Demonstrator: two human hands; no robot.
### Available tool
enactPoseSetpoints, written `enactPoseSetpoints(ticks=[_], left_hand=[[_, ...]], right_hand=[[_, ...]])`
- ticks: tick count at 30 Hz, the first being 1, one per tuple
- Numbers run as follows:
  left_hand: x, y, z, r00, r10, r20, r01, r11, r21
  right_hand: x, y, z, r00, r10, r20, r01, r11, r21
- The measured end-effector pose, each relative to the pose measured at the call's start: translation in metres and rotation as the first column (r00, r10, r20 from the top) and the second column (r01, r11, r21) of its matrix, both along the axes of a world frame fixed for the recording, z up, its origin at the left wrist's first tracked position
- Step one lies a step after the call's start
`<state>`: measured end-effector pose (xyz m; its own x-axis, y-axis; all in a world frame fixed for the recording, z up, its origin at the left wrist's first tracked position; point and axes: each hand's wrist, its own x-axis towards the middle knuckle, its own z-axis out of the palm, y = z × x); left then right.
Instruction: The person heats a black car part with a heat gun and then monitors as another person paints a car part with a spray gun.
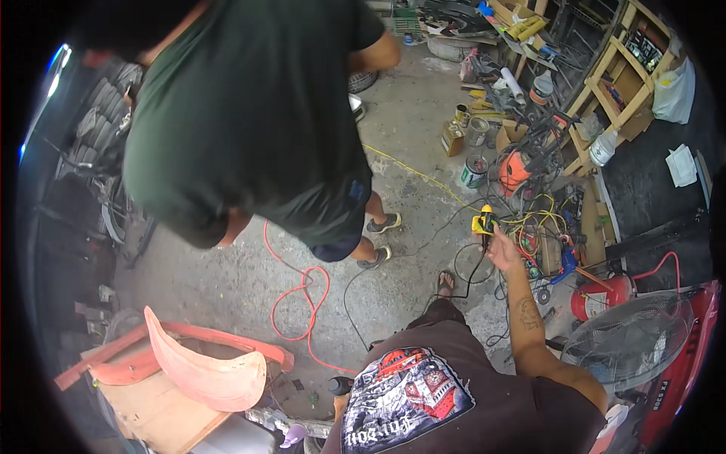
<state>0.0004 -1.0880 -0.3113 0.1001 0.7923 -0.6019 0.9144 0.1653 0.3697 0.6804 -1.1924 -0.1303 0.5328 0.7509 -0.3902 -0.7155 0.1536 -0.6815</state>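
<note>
My right hand [502, 251] is stretched out to the right of the middle, with its fingers closed round a black plug [488, 222] on a black cord. Right against the plug is a yellow cord connector [486, 209]; whether the two are joined cannot be made out. The black cord hangs from the hand toward the floor. Low in the picture, beside my shirt, my left hand [339, 407] grips a tool with a black rounded end [340, 384]. My body hides most of that tool and part of the hand.
A person in a dark green shirt [257, 113] bends over at upper left. A red hose [310, 303] loops across the floor. Pinkish curved panels [204, 371] lie at lower left. Cans [474, 171], tangled cords, a red tank [603, 297] and a fan [628, 340] crowd the right.
</note>
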Motion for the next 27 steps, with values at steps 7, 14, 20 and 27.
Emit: enactPoseSetpoints(ticks=[7,14,20,27], left_hand=[[0.106,0.011,0.03,0.999,-0.036,-0.027,0.038,0.996,0.086],[0.2,0.016,0.04,0.997,-0.073,-0.023,0.077,0.965,0.249],[0.238,0.018,0.038,1.0,-0.018,0.014,0.018,1.0,-0.001],[0.274,0.003,0.026,0.971,0.053,0.232,-0.076,0.993,0.091]], right_hand=[[0.079,-0.006,-0.021,0.98,0.187,-0.066,-0.191,0.98,-0.058],[0.152,0.018,0.024,0.979,0.198,0.046,-0.199,0.98,0.011],[0.194,0.084,0.078,0.965,0.191,0.179,-0.213,0.971,0.11],[0.242,0.129,0.113,0.955,0.157,0.252,-0.206,0.962,0.18]])
